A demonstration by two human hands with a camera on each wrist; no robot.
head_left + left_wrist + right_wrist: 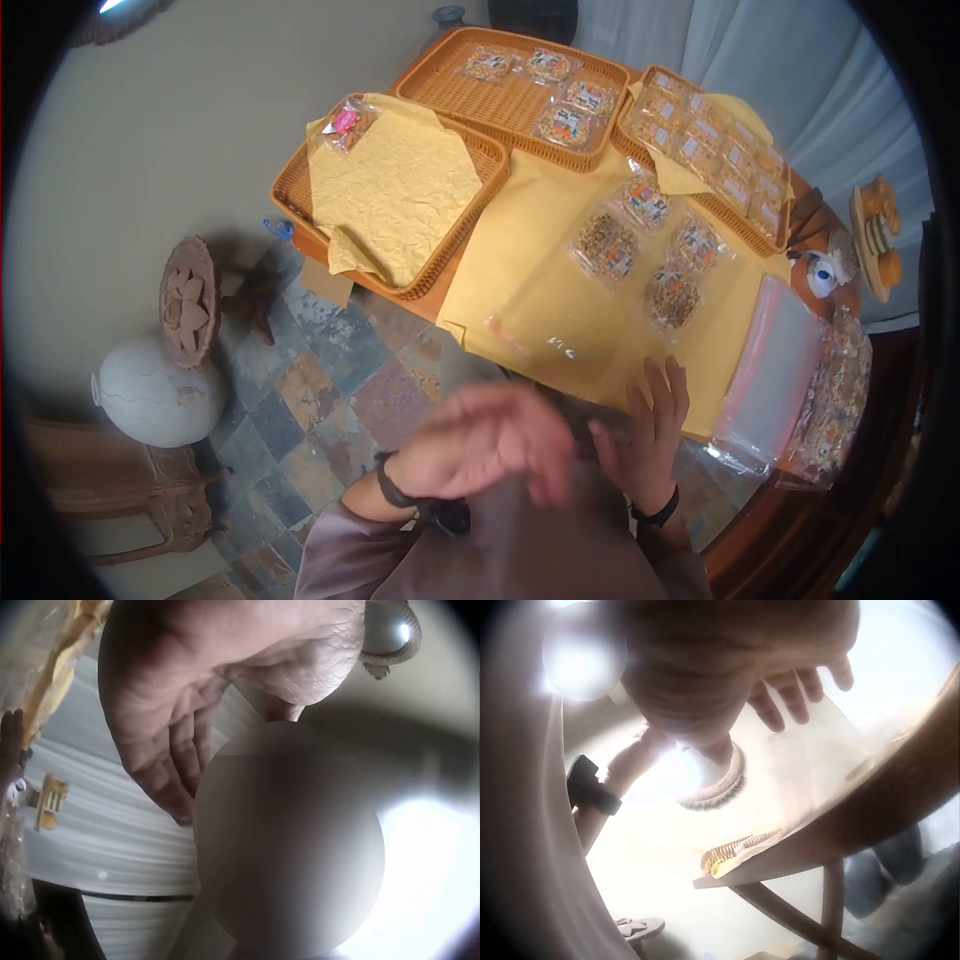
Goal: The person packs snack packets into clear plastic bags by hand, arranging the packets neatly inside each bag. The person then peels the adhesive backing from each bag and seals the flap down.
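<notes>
My left hand [490, 440] is raised over my lap, blurred, with its fingers loosely bent and nothing in them. In the left wrist view its fingers [176, 750] hang down, and a blurred round patch hides part of the scene. My right hand [650, 430] is at the table's near edge with its fingers spread and fairly straight, holding nothing. Beyond it, on yellow paper [510, 230], lie several clear-wrapped round nut-and-seed cookies [672, 298] with colourful labels. A transparent plastic sheet or bag [560, 345] lies near both hands.
A wicker tray [480, 165] lined with yellow paper holds one small packet [347, 124]. Behind are a wicker tray [440, 90] with several wrapped cookies and a basket [740, 225] of packed squares. Clear bags [765, 370] and more packets [840, 390] lie at right.
</notes>
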